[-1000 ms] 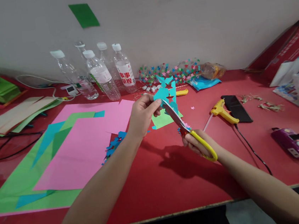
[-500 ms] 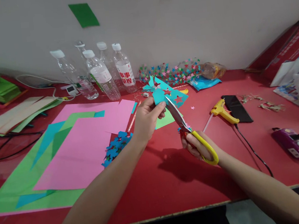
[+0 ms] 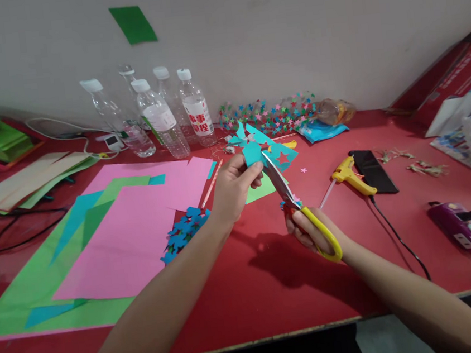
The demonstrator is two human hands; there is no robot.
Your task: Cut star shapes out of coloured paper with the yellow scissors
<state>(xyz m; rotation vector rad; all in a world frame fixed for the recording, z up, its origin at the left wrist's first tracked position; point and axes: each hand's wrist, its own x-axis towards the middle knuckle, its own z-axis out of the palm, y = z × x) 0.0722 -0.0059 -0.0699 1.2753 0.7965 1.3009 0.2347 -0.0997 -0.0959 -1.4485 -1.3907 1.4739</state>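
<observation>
Between the thumb and fingers of my left hand (image 3: 234,185) is a small piece of turquoise paper (image 3: 252,153), held up above the table. My right hand (image 3: 308,230) grips yellow-handled scissors (image 3: 279,182), whose blades point up and left with the tips at the paper's right edge. Behind the held piece lies turquoise paper with star-shaped holes (image 3: 282,157), and under it a light green sheet (image 3: 262,189). Left of my left wrist sits a pile of blue paper stars (image 3: 185,232), partly hidden by my forearm.
Pink sheets (image 3: 111,240) and green paper cover the left side. Several plastic bottles (image 3: 162,119) stand by the wall beside a heap of small coloured stars (image 3: 266,114). On the right are a yellow glue gun (image 3: 351,176), a black phone (image 3: 373,170) and a purple power strip (image 3: 463,225).
Both hands stay almost in place. The held turquoise piece and the scissors have shifted very slightly; the tips remain at the paper's edge.
</observation>
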